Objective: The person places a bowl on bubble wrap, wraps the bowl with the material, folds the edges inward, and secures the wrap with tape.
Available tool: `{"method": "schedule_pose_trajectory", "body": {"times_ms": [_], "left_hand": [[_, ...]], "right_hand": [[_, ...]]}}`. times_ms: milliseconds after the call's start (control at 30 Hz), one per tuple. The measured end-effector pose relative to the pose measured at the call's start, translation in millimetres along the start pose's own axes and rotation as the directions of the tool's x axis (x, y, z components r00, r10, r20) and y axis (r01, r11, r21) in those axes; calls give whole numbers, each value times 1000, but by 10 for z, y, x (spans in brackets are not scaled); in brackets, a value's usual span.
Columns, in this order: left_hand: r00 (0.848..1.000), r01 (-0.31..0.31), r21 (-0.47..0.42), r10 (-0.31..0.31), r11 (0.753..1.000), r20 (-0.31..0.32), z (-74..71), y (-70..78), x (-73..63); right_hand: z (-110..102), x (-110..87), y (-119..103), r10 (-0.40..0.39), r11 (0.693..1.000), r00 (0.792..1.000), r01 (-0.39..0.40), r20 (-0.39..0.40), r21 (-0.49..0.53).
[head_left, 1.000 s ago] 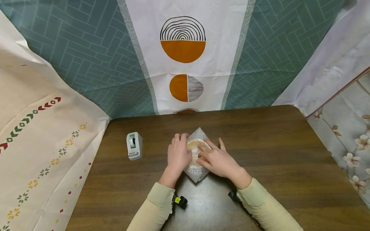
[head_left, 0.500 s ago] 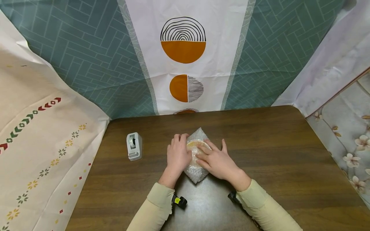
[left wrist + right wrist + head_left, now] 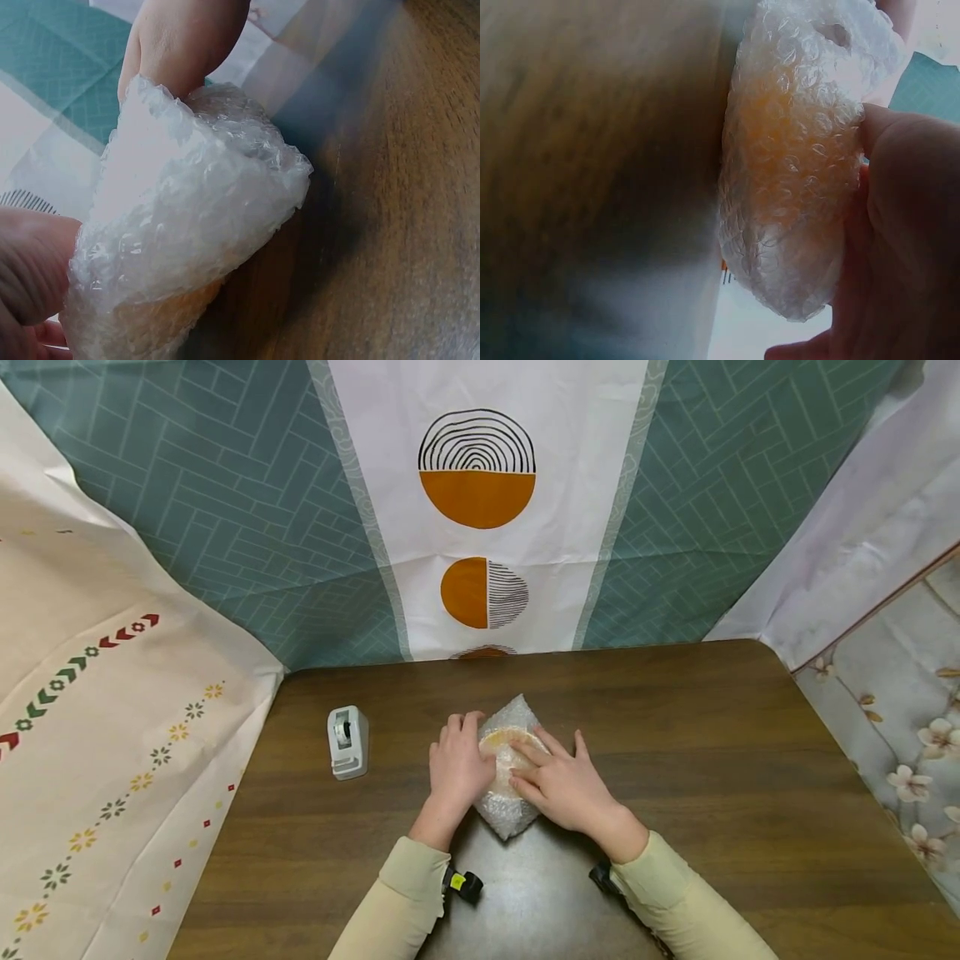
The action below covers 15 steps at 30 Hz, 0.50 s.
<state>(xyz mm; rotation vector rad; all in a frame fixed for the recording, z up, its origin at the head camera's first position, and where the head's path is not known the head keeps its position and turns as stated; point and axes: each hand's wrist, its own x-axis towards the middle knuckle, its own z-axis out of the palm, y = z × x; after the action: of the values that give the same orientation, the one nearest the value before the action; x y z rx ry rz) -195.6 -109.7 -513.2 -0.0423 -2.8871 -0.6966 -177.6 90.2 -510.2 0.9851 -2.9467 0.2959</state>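
A bundle of clear bubble wrap [image 3: 504, 816] lies on the table, a round yellowish-orange thing showing through its layers; I cannot tell its kind. In the head view my left hand [image 3: 459, 763] holds the bundle by its left side, fingers bent over the far edge. My right hand [image 3: 567, 787] rests on the right part of the top with its fingers spread. Seen from the left wrist, the bubble wrap [image 3: 187, 202] is folded over itself and has a loose corner. In the right wrist view an orange patch shows through the wrap [image 3: 787, 165] beside my right hand [image 3: 904, 225].
A white tape dispenser [image 3: 348, 742] with a roll in it stands at the left of the brown wooden table [image 3: 712, 735]. Patterned cloths hang behind the table [image 3: 480, 568] and at both sides. A black strap with a small device [image 3: 467, 885] is on the left wrist.
The bundle and both hands have shifted very slightly to the left in the head view. The right hand's fingers are spread a little wider. The tape dispenser has stayed in place.
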Motion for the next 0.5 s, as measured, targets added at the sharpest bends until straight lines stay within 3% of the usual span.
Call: {"method": "schedule_pose_trajectory", "body": {"times_ms": [333, 500], "left_hand": [[999, 32, -50, -31, 998, 16, -8, -35, -2], [999, 38, -157, -34, 987, 28, -26, -70, -11]], "right_hand": [[-26, 3, 14, -4, 999, 1000, 3, 12, 45], [-33, 5, 37, -32, 998, 999, 32, -2, 55]]}}
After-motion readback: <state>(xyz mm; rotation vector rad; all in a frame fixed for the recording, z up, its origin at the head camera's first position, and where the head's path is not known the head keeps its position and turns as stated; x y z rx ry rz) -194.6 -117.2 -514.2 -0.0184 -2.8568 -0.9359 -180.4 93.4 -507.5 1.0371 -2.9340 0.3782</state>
